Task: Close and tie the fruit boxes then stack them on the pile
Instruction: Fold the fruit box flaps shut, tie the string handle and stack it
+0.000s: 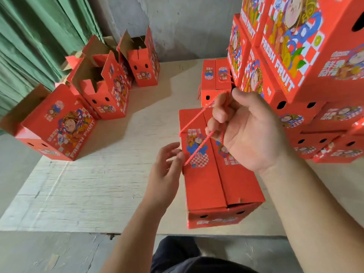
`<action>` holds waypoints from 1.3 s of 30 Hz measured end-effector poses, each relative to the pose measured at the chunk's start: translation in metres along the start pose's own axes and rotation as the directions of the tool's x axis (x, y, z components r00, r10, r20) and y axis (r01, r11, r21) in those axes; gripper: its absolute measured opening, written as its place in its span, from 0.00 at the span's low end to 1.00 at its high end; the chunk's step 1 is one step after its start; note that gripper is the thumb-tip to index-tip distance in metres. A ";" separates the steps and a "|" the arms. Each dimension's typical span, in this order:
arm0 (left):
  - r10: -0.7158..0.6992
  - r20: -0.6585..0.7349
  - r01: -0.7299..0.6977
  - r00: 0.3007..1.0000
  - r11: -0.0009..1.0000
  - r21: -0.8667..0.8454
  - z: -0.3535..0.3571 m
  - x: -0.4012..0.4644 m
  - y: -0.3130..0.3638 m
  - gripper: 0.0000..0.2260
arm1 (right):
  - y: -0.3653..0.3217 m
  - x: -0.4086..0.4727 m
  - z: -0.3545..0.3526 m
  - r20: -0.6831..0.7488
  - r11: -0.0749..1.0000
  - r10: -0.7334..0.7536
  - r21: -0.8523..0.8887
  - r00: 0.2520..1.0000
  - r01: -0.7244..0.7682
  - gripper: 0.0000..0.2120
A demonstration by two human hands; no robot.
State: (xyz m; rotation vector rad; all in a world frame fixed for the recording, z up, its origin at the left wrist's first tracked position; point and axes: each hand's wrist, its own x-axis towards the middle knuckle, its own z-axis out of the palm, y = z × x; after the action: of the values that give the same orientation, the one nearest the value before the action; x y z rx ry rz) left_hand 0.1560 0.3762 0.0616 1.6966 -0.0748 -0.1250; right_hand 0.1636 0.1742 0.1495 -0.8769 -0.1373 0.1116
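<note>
Red twisted cord (pixel 199 147) rises from the closed fruit box (pixel 216 174) near the front edge of the pale wooden table (pixel 78 194), its two top flaps meeting along a centre seam. The right hand (pixel 246 133) pinches the cord and lifts it taut above the lid, probably to form the tie. The left hand (pixel 167 170) touches the box's left edge, fingers loosely spread near the cord's lower end, likely steadying it. Glossy printed cardboard forms the pile (pixel 305 56) just right; open boxes (pixel 102 85) wait left, brown inner flaps raised.
</note>
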 end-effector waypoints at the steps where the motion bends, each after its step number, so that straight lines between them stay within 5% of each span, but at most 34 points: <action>1: -0.037 0.015 0.038 0.999 0.998 -0.056 0.001 0.002 -0.002 0.13 | 0.000 0.001 0.003 0.024 0.999 0.021 0.027 1.000 -0.021 0.13; 3: -0.132 0.031 0.134 0.991 0.988 -0.078 0.001 0.008 -0.007 0.12 | 0.012 0.004 0.011 -0.032 0.995 0.094 0.035 0.995 -0.093 0.13; 6: -0.279 0.108 0.282 0.954 0.959 -0.021 0.004 0.016 -0.012 0.10 | 0.033 0.016 0.020 -0.293 0.917 0.158 -0.310 0.943 -0.250 0.14; 8: -0.287 0.087 0.287 0.954 0.958 0.010 0.006 0.018 -0.013 0.10 | 0.028 0.024 0.027 -0.324 0.859 0.141 -0.430 0.936 -0.278 0.14; 12: 0.051 0.090 -0.041 0.995 0.994 -0.106 0.004 0.022 0.003 0.18 | -0.029 0.042 0.034 -0.036 0.935 0.022 -0.352 0.999 -0.033 0.15; 14: 0.193 0.148 -0.172 0.970 0.975 -0.142 0.004 0.025 0.017 0.21 | -0.046 0.049 0.031 -0.001 0.970 -0.069 -0.232 0.998 0.067 0.15; 17: 0.090 0.172 -0.061 0.981 0.984 -0.168 0.007 0.033 0.017 0.22 | -0.025 0.048 0.011 -0.204 0.981 -0.080 -0.188 0.976 0.042 0.16; 21: -0.215 0.224 0.228 0.951 0.973 -0.032 0.016 0.025 -0.005 0.16 | 0.024 0.038 -0.005 -0.406 0.839 0.059 -0.475 0.912 -0.266 0.17; 23: -0.269 0.196 0.275 0.943 0.961 -0.004 0.019 0.018 -0.012 0.22 | 0.025 0.038 -0.002 -0.357 0.785 0.056 -0.562 0.932 -0.262 0.16; 26: -0.124 0.131 0.120 0.984 0.992 0.037 0.019 0.016 -0.009 0.31 | -0.012 0.050 0.012 -0.146 0.847 -0.048 -0.530 0.988 -0.037 0.16; 31: 0.078 0.102 -0.064 0.992 0.989 -0.136 0.024 0.024 0.005 0.26 | -0.048 0.051 0.018 -0.002 0.893 -0.169 -0.423 0.986 0.152 0.13; 36: -0.207 0.133 0.211 0.969 0.977 -0.021 0.032 0.033 -0.028 0.15 | 0.011 0.039 -0.017 -0.304 0.716 -0.022 -0.670 0.953 -0.197 0.12; 39: -0.338 0.152 0.331 0.929 0.941 0.067 0.034 0.029 -0.060 0.14 | 0.029 0.026 -0.060 -0.507 0.752 -0.082 -0.596 0.858 -0.281 0.06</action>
State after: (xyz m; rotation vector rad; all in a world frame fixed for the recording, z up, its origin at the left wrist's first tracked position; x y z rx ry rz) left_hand 0.1786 0.3469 -0.0033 1.7251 0.0940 -0.5208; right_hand 0.1974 0.1515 0.0911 -1.6006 0.4049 -0.0792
